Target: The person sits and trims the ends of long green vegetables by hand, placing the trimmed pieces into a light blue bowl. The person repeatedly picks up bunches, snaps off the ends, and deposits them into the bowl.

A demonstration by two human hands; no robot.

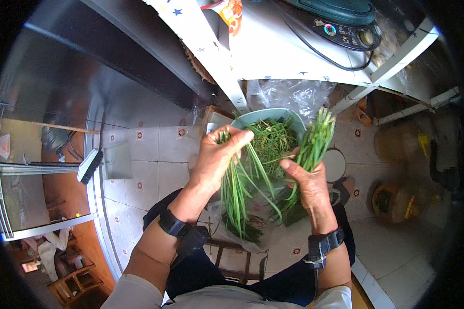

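My left hand (216,158) grips a small bunch of long green stalks (234,197), which look like garlic chives; their leaves hang down below the fist. A thicker bundle of the same greens (317,143) stands upright in my right hand (307,177), pale cut ends at the top. Beyond and between the hands is a pale green bin (272,112), full of loose trimmings and yellowed leaves (272,143). Under the hands lies a clear plastic bag (251,245) with dark green leaves (241,230) in it, partly hidden by the hanging stalks.
A white table (270,58) stands ahead, carrying an electric appliance (344,23) with a dark cord (321,56). Crumpled clear plastic (290,94) is behind the bin. On the left are a broom head (89,167) and a dustpan (117,160). A round yellowish container (392,202) sits on the right.
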